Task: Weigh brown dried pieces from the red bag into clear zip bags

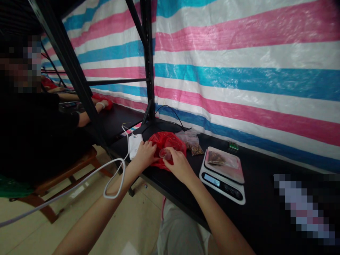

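Pinching the cup [165, 154] over the bag [162, 138] on the counter [257, 187] is the right hand [178, 164]; the left hand [146, 154] touches the bag, its grip unclear. The cup looks light, stiff and slick, best held mid-wall; the bag, thin and floppy, by its edge.

The head camera looks forward and down across the table [259, 191].

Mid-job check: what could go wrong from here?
The small clear cup in the right hand might tip over the red bag. The white cable looping by the left forearm could snag, perhaps tugging the white device. The right forearm passes near the scale and might nudge it.
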Tool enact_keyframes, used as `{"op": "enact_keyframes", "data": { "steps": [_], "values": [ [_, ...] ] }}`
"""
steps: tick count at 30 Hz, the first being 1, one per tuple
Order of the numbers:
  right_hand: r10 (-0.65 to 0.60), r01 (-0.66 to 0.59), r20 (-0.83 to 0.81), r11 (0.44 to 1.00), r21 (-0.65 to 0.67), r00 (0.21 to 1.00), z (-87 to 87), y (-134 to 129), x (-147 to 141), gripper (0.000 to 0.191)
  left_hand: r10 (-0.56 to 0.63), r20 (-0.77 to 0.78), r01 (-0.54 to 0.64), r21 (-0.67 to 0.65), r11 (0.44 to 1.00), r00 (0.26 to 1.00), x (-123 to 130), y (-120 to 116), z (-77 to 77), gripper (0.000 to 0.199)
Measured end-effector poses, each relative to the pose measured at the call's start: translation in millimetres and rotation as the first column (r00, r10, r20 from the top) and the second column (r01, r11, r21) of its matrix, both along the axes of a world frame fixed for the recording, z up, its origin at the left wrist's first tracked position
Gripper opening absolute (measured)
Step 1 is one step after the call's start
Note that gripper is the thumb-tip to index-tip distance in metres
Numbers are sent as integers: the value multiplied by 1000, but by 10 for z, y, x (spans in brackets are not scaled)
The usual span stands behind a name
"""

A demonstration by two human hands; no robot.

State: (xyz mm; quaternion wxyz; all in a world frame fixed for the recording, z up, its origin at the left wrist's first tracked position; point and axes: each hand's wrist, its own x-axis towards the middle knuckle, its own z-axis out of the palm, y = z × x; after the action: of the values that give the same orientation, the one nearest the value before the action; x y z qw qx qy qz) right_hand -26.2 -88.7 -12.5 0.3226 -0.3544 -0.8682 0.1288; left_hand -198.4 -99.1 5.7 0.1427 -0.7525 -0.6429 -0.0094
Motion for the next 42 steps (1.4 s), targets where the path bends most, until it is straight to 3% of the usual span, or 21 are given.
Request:
{"op": "enact_keyframes", "data": {
  "steps": [6,9,12,17,21,25,31,42],
  "values": [
    [-98,88,211,995,54,973,-99,38,41,30,42,-55,-43,-15,999,998,-29,6,101,18],
    [-115,98,203,991,89,973,-68,25,36,30,-30,-25,29,-40,999,999,-64,29,83,33],
    [-81,68,94,989,132,992,1,-7,6,31,-101,53,107,-109,988,993,-83,60,45,53],
    [55,-55,3,992,112,998,-15,-1,-23,36,-173,105,189,-169,967,979,-81,73,19,49],
    [12,-17,131,999,37,991,-127,41,1,33,-141,58,150,-196,969,988,-82,64,29,38],
    [-22,13,176,999,51,984,-142,45,11,32,-108,71,120,-205,971,992,-100,82,46,32],
    [-73,59,214,996,72,974,-120,41,-8,33,-18,131,32,-110,993,991,-151,163,21,27],
    [-151,137,251,988,73,956,-141,37,-40,32,39,65,-24,-221,975,997,-137,118,140,22]
  ]
}}
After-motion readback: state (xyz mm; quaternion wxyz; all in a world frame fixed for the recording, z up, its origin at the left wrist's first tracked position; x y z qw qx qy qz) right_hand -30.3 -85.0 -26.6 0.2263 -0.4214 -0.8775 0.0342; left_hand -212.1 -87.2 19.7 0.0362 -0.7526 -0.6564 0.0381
